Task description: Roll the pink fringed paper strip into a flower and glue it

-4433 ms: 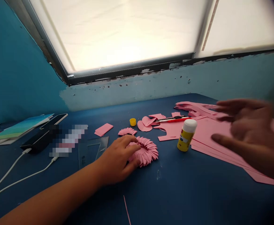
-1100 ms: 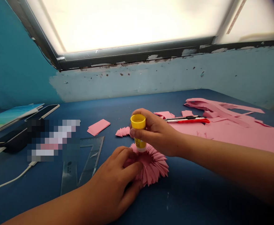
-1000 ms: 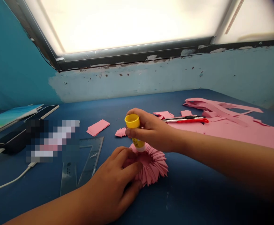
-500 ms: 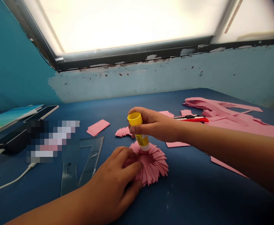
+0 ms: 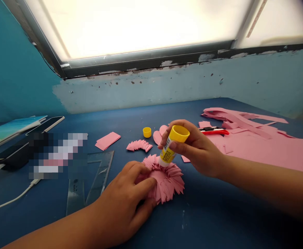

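My left hand (image 5: pixel 125 193) rests with curled fingers on a ring of folded pink paper strips (image 5: pixel 168 183), holding it against the table. My right hand (image 5: pixel 195 148) grips a yellow glue stick (image 5: pixel 168 147) tilted down, its wide yellow end uppermost. The stick's lower end meets the upper side of the ring, and its tip is hidden among the strips. Just beyond the ring lies a short arc of folded pink paper (image 5: pixel 138 145). A small yellow cap (image 5: pixel 146 132) stands further back.
A red-handled craft knife (image 5: pixel 213 131) and cut pink paper sheets (image 5: pixel 255 148) lie to the right on the blue tabletop (image 5: pixel 208 221). To the left are a clear plastic set square (image 5: pixel 99 173), a small stack of pink rectangles (image 5: pixel 107 140), and a phone (image 5: pixel 45 125).
My right hand has moved right and tilted the glue stick from upright, bringing its lower end onto the ring. The yellow cap and pink scraps behind it now show.
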